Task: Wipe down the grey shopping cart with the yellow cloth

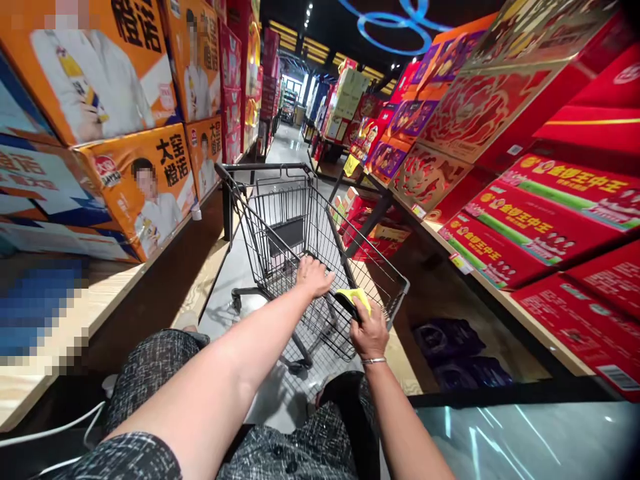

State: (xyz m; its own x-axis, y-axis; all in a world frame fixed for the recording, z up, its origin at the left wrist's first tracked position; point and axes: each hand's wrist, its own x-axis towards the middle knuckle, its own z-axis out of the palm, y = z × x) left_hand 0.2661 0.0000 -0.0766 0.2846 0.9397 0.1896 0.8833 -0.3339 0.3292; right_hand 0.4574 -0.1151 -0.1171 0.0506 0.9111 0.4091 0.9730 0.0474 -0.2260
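A black wire shopping cart (285,237) stands in front of me, turned at an angle between two rows of shelves. My left hand (314,276) lies on the cart's wire side, its fingers bent over the wires. In my right hand (371,331), which wears a bracelet on the wrist, is a yellow cloth (359,297). The fingers are closed around it, and it touches the near part of the cart, next to a dark piece. No goods show inside the basket.
Orange drink cartons (143,183) are stacked on the wooden shelf at left. Red and gold gift boxes (480,127) fill the right shelf, with purple packages (450,347) below. White cables (55,433) run at lower left. A tiled aisle (285,143) stretches beyond the cart.
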